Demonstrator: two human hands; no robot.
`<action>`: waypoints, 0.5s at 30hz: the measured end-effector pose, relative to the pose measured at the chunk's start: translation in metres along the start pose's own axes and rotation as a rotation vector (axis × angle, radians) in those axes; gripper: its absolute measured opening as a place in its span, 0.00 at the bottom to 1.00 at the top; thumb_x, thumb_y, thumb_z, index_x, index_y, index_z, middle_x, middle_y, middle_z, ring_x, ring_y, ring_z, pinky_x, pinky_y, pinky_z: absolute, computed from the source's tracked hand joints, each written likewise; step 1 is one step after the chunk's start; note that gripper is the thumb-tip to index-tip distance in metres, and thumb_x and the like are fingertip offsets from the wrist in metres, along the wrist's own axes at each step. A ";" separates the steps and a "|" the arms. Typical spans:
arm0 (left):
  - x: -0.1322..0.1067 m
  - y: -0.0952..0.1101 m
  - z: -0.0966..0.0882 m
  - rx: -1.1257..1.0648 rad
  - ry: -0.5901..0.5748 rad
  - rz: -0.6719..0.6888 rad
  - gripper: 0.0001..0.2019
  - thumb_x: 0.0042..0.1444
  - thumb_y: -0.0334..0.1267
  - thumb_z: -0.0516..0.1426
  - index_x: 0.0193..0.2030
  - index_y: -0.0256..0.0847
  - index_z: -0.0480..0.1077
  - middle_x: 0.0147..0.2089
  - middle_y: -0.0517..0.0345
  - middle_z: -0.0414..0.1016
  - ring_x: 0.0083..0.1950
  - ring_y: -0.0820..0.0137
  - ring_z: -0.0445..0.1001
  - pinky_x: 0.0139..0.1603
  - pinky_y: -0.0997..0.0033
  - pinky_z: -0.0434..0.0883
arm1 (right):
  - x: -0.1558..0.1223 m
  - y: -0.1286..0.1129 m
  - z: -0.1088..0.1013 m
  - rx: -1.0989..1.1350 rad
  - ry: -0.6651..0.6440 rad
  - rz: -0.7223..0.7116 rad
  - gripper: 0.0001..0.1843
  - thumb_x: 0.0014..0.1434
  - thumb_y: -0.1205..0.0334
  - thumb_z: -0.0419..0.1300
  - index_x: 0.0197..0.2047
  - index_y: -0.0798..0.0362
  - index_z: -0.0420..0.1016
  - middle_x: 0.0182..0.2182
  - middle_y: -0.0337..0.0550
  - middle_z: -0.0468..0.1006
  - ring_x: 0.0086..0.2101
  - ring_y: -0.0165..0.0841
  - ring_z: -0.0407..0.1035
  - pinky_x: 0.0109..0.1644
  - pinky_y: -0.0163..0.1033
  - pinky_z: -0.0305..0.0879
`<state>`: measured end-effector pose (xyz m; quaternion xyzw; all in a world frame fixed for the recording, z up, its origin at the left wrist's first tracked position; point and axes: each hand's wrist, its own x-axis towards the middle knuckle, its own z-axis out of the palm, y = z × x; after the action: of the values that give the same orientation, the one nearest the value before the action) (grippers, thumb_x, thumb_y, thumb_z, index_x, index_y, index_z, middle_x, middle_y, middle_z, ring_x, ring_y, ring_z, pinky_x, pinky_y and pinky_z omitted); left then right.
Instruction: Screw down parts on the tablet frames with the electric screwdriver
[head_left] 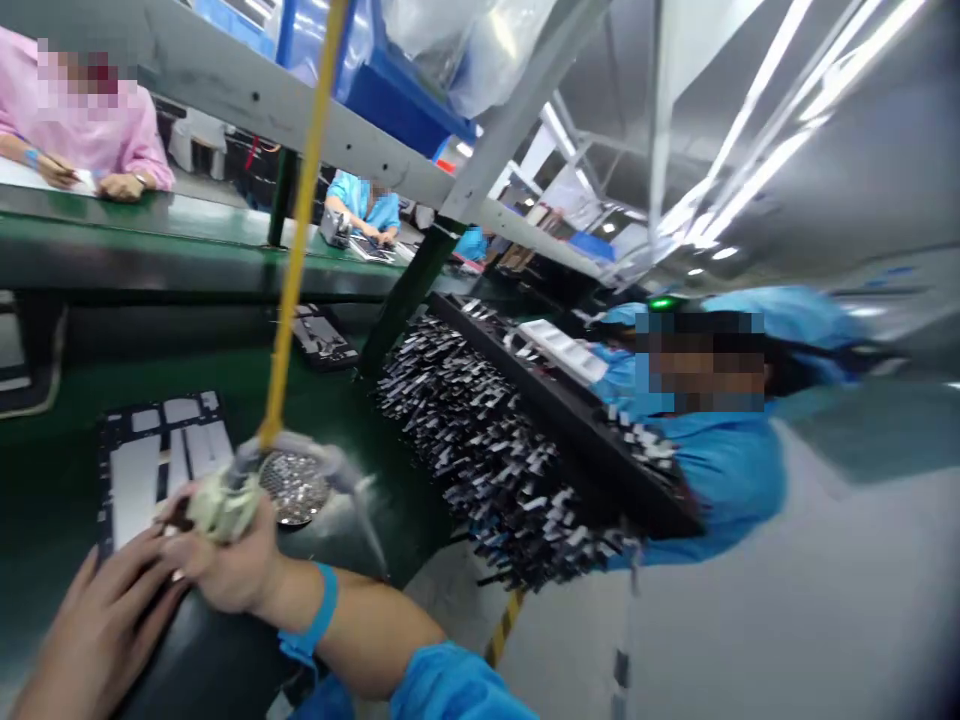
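My right hand [236,565] is wrapped round a pale green hand tool [225,507], whose working end is hidden. A yellow cord or hose [300,240] runs up from above the tool, and a greyish cable loops beside it. My left hand [112,620] lies with its fingers stretched out, their tips close to my right hand. Just beyond both hands is a flat black-framed panel [124,490] with pale inner areas. Right of the tool stands a round dish [294,490] of small shiny metal pieces, perhaps screws.
A second dark panel [324,337] lies farther back on the green bench [360,430]. At right, a black rack [555,420] bristles with many small parts, and a co-worker in blue [720,470] is behind it. A metal frame [495,130] carries blue bins [397,105].
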<state>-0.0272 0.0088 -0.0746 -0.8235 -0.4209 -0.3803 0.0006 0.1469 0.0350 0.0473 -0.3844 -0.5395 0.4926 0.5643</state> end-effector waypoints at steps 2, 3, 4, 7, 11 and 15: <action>0.012 0.011 -0.012 0.029 -0.042 0.006 0.12 0.69 0.42 0.54 0.56 0.51 0.74 0.58 0.49 0.79 0.57 0.53 0.78 0.65 0.34 0.67 | -0.001 -0.014 -0.009 0.052 0.055 -0.070 0.21 0.53 0.45 0.69 0.42 0.51 0.76 0.36 0.44 0.81 0.32 0.34 0.76 0.40 0.40 0.78; 0.018 0.016 -0.017 0.043 -0.077 -0.003 0.13 0.70 0.41 0.55 0.57 0.51 0.74 0.58 0.49 0.79 0.59 0.54 0.77 0.65 0.36 0.67 | 0.000 -0.019 -0.015 0.067 0.055 -0.088 0.20 0.54 0.46 0.70 0.43 0.51 0.75 0.35 0.44 0.81 0.32 0.33 0.76 0.39 0.40 0.78; 0.024 0.019 -0.021 0.064 -0.114 -0.022 0.14 0.70 0.40 0.55 0.59 0.50 0.73 0.58 0.50 0.79 0.61 0.55 0.76 0.66 0.38 0.67 | 0.001 -0.022 -0.021 0.075 0.054 -0.107 0.19 0.56 0.47 0.69 0.43 0.51 0.75 0.34 0.43 0.80 0.31 0.33 0.75 0.39 0.40 0.78; 0.050 0.013 -0.026 0.114 -0.244 -0.081 0.15 0.72 0.40 0.54 0.62 0.50 0.73 0.60 0.51 0.78 0.66 0.57 0.73 0.69 0.41 0.65 | 0.008 -0.021 -0.032 0.027 0.083 -0.126 0.18 0.58 0.47 0.68 0.43 0.51 0.76 0.32 0.44 0.79 0.29 0.34 0.74 0.33 0.39 0.76; 0.112 -0.027 -0.018 0.163 -0.338 -0.258 0.15 0.70 0.38 0.56 0.60 0.47 0.74 0.61 0.51 0.77 0.67 0.60 0.71 0.73 0.49 0.61 | 0.015 -0.017 -0.037 -0.097 0.089 -0.165 0.17 0.59 0.47 0.67 0.42 0.52 0.77 0.32 0.45 0.79 0.29 0.34 0.74 0.30 0.38 0.75; 0.188 -0.086 -0.005 0.263 -0.257 -0.411 0.14 0.68 0.39 0.59 0.57 0.45 0.77 0.59 0.49 0.77 0.63 0.58 0.72 0.73 0.46 0.59 | 0.021 -0.016 -0.043 -0.195 0.130 -0.233 0.14 0.59 0.50 0.67 0.40 0.52 0.79 0.32 0.46 0.80 0.29 0.34 0.75 0.31 0.39 0.76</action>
<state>-0.0230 0.1930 0.0192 -0.7552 -0.6216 -0.2071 -0.0228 0.1904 0.0560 0.0626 -0.4034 -0.5881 0.3433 0.6112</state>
